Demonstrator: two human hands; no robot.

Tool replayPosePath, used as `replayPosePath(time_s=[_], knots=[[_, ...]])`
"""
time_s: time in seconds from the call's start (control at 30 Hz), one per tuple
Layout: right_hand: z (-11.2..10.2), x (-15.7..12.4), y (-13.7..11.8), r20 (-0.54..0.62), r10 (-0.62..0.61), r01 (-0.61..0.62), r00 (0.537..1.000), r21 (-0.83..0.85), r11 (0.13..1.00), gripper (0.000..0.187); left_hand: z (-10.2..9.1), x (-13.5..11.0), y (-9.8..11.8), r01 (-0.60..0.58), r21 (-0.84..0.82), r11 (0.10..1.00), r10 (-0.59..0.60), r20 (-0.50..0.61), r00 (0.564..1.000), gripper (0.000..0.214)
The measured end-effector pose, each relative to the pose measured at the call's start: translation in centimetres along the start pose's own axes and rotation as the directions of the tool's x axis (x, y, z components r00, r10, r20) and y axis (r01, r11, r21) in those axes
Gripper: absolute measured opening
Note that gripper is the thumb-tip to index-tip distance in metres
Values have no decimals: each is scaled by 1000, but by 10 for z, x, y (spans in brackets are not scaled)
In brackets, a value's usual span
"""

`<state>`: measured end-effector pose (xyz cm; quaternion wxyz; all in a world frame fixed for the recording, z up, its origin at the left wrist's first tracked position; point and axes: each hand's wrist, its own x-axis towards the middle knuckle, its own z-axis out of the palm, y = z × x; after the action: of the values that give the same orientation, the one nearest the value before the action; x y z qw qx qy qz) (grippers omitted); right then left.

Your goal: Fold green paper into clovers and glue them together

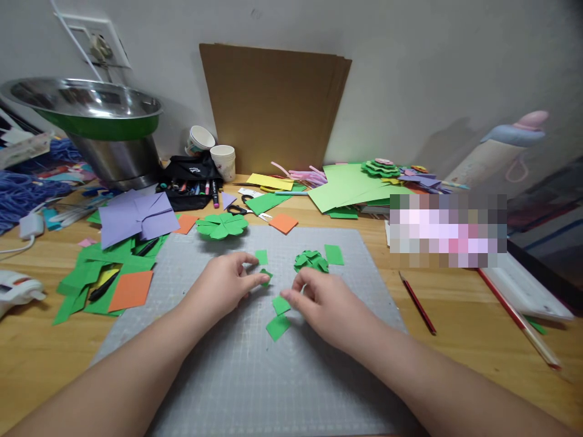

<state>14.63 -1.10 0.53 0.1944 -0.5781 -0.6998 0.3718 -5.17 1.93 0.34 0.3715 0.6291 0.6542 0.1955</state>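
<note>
My left hand rests on the grey cutting mat and pinches a small folded green paper piece between thumb and fingers. My right hand lies beside it, fingers curled, with its fingertips touching a small green paper square. Another green square lies just below it. A green folded paper flower sits right behind my right hand. Two more green squares lie on the mat near it.
A flat green clover shape, an orange square and scissors lie at the mat's far edge. Purple, green and orange paper piles up at the left, beside a steel bowl. A red pencil lies to the right.
</note>
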Motion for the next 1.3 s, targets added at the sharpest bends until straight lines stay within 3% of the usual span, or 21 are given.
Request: replayPosePath(time_s=[0.1,0.17,0.27,0.37,0.43,0.63,0.73,0.83,0.97,1.1,1.3], knots=[[-34,3,0,-207,-44,33,977,-58,998,37,-1,-5,5,-101,77,992,112,-164,980,39],[-56,6,6,-273,-3,-46,962,-175,983,32,2,-7,11,-182,123,976,198,-126,972,33],[-72,14,21,-195,30,-99,980,-356,929,13,12,-5,22,-295,221,930,298,22,954,34],[-70,21,36,-65,-8,-19,998,-398,917,25,23,6,30,-376,311,873,370,80,926,35],[-66,24,42,-28,-8,-3,1000,-387,922,30,26,16,31,-359,379,853,363,63,930,28],[-61,28,46,-55,33,-50,998,-356,933,28,18,30,30,-344,443,828,389,-11,921,24],[-60,27,46,-54,62,-77,997,-337,938,33,22,29,38,-395,408,823,422,27,906,23],[-57,26,44,-51,128,-136,991,-263,955,38,31,33,50,-357,331,873,345,97,933,35],[-54,25,40,-37,203,-206,979,-157,966,33,40,48,60,-305,327,895,267,157,951,31],[-49,28,37,-52,189,-195,981,-202,960,32,45,56,65,-293,330,897,219,245,945,31],[-44,29,34,-102,156,-177,983,-251,952,30,46,53,71,-265,329,906,177,275,945,39]])
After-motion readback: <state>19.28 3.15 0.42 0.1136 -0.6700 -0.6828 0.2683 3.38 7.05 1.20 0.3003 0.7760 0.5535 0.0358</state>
